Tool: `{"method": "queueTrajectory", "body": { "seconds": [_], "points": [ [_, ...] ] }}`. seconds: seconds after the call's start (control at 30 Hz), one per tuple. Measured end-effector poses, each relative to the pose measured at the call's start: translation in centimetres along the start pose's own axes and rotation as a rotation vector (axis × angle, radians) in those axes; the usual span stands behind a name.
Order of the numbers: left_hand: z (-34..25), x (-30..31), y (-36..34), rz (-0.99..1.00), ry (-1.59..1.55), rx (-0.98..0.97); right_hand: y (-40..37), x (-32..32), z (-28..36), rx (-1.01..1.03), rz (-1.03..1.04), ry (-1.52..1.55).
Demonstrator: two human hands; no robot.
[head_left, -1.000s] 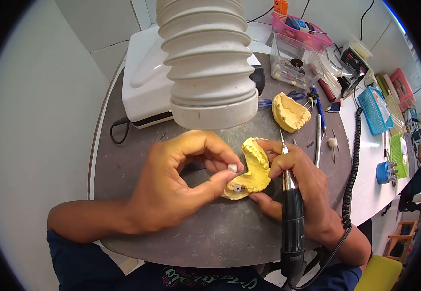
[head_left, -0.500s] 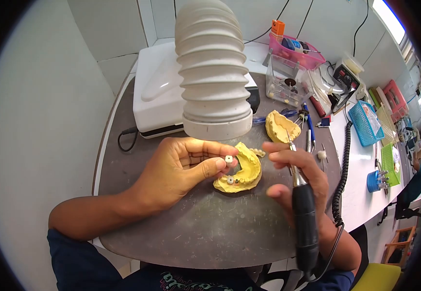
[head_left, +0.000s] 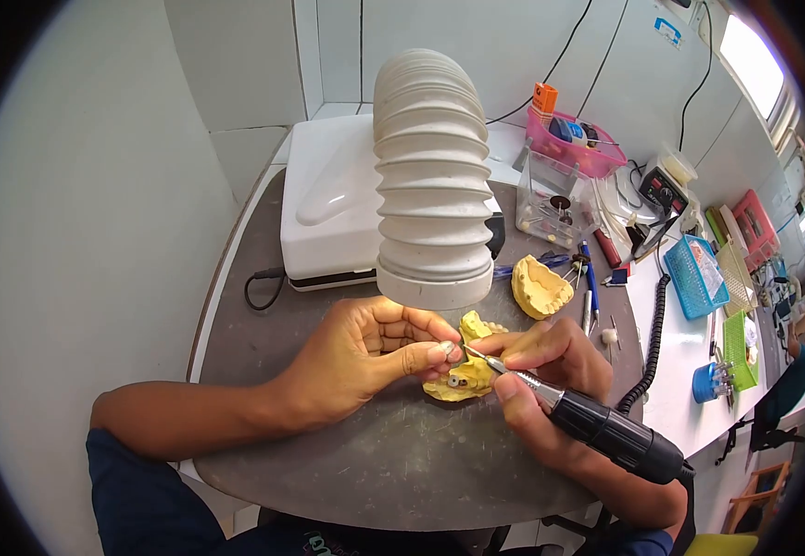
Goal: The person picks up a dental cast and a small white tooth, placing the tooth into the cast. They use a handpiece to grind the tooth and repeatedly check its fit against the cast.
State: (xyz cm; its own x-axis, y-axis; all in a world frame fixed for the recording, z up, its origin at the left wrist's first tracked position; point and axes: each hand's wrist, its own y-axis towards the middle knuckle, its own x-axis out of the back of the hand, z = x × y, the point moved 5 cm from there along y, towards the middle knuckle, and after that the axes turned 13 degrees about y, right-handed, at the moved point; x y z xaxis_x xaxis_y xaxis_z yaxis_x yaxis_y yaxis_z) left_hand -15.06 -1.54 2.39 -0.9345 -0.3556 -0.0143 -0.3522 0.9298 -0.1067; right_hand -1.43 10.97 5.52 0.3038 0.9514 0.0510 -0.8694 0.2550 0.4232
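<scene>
My left hand pinches a small white dental crown between thumb and fingertips; the fingers partly cover it. In my right hand is a black and silver dental handpiece, gripped like a pen. Its thin bur points left, with the tip right at the crown. Beneath both hands lies a yellow dental cast, partly hidden by them, with small metal parts along its near side. A second yellow cast sits beyond my right hand.
A ribbed white suction hose hangs over the work area, before a white machine. At the back right stand a clear bin and a pink basket. A coiled black cord runs along the right side.
My right hand has swung the handpiece from near upright to slanting left and brought its bur to the crown. The left hand still pinches the crown. The camera view has shifted slightly.
</scene>
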Motion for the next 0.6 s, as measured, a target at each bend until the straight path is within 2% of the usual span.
{"method": "queueTrajectory", "body": {
  "seconds": [0.1,0.6],
  "points": [
    [0.01,-0.03,0.11,0.017,0.011,-0.007,-0.21,-0.05,-0.24,-0.048,-0.008,0.028],
    [-0.07,-0.12,-0.02,0.016,0.004,0.033,0.03,-0.35,-0.41,-0.003,0.048,-0.010]
  ]
}}
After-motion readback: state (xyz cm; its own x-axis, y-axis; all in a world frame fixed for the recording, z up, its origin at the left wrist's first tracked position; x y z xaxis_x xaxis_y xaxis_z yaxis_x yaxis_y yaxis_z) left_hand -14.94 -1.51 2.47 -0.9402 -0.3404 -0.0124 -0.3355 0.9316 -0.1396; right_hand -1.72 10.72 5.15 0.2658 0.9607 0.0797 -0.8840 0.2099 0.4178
